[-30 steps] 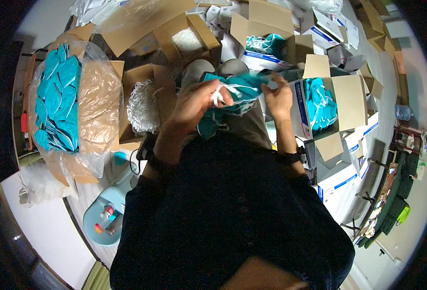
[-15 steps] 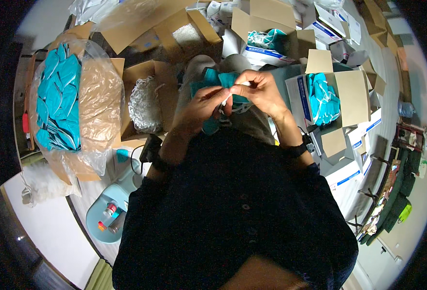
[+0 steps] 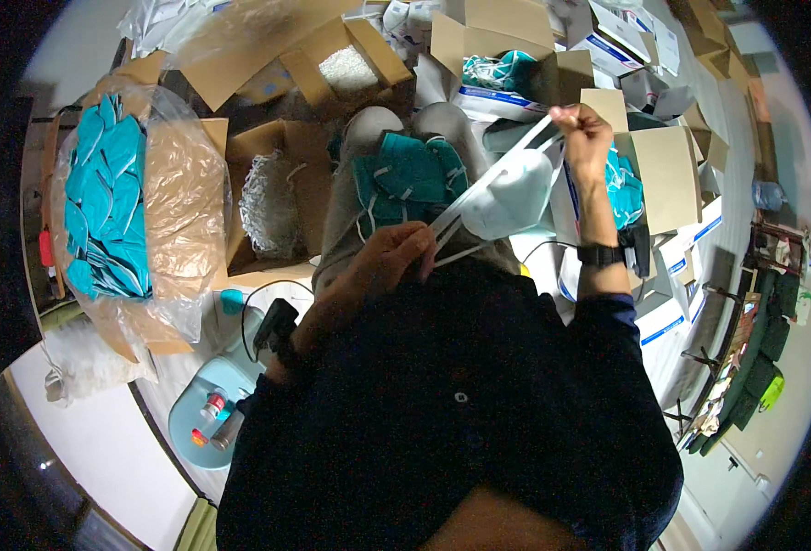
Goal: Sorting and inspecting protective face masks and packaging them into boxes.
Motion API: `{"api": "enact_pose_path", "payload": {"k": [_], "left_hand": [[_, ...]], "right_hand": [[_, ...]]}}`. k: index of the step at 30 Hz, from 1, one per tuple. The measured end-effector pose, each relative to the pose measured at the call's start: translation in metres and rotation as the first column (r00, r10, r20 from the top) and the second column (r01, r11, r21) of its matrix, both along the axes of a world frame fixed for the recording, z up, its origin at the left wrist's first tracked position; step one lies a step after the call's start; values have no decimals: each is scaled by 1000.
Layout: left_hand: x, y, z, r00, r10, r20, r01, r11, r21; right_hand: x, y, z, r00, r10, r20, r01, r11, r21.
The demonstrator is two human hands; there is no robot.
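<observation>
Between my two hands a pale face mask (image 3: 508, 197) hangs with its white elastic straps pulled taut. My right hand (image 3: 585, 142), raised at the upper right, pinches one end of the straps. Lower down, in front of my chest, my left hand (image 3: 394, 260) has its fingers closed on the other end. Several teal masks (image 3: 413, 173) with white straps lie across my lap, just beyond my left hand.
On the left, a plastic-lined carton (image 3: 185, 207) holds many teal masks. Beside it stands a carton of white straps (image 3: 265, 209). More teal masks fill a box (image 3: 622, 188) at my right. A light blue tub (image 3: 190, 404) with a bottle is at the lower left.
My hands were together over my lap and have moved apart. The right rose up and right, the left came lower, and the mask now shows stretched between them.
</observation>
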State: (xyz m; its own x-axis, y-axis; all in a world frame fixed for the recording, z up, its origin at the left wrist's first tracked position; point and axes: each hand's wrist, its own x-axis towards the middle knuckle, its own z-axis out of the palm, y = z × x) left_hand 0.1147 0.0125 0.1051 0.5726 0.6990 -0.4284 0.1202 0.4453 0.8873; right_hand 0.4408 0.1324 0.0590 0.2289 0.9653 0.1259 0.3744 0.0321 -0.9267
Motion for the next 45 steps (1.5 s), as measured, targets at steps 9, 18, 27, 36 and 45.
{"api": "enact_pose_path", "payload": {"k": [9,18,27,36,45], "left_hand": [[13,10,-37,841,207,500,-77,961,-267],[17,15,-41,939,122,320,-108,992,-63],[-5,22,-86,941,336,-39,-338,934,-119],[-18,95,-118,601,516,-611,9,760,650],[-26,95,-57,925,361,-118,-259,827,500]], "right_hand": [[-68,-54,41,849,399,-345,-483,852,-204],[-69,-77,51,239,95,-966,-629,774,-80],[-63,-99,66,-124,323,-938,-667,672,320],[-71,-98,56,357,280,-891,-521,851,58],[-72,-82,63,961,192,-200,-205,977,-49]]}}
